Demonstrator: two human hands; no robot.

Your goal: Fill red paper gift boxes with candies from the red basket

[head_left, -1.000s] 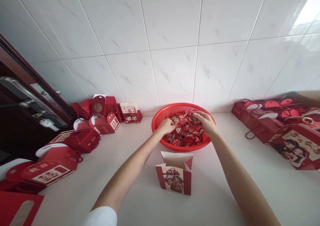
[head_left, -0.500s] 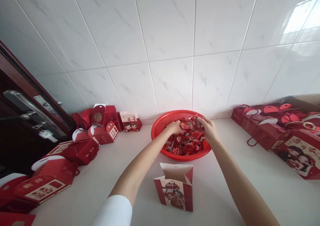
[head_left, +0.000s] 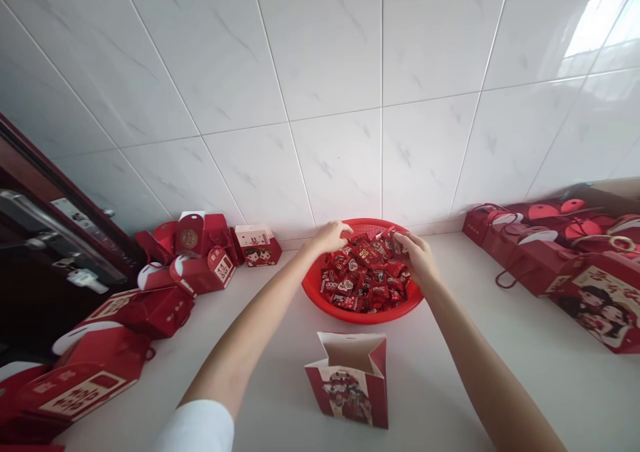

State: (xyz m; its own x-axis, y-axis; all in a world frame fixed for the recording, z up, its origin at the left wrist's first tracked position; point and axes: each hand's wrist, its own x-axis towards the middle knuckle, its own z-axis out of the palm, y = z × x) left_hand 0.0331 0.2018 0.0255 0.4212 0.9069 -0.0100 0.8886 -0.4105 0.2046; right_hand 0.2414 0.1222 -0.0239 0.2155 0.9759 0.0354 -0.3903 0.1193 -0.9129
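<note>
A round red plastic basket [head_left: 311, 291] stands against the wall, filled with small red-wrapped candies [head_left: 367, 282]. Over its back left rim is my left hand [head_left: 331, 237], fingers slightly apart, with nothing visible in them. At the right side of the basket, my right hand [head_left: 416, 255] has its fingers closed on red candy packets [head_left: 387, 244]; the fingers partly cover them, so I cannot tell how many. In front of the basket stands a red paper gift box [head_left: 347, 392], upright, its top open and a printed figure on its front.
Red gift boxes [head_left: 90, 379] line the left side, beside a dark door [head_left: 30, 239] with a metal handle and keys. A small red and white box [head_left: 257, 245] stands by the tiled wall [head_left: 335, 165]. More red boxes [head_left: 540, 259] crowd the right.
My left hand has come up out of the candies and moved left to the basket's back rim. My right hand stays almost in place with its packets. The view has shifted slightly.
</note>
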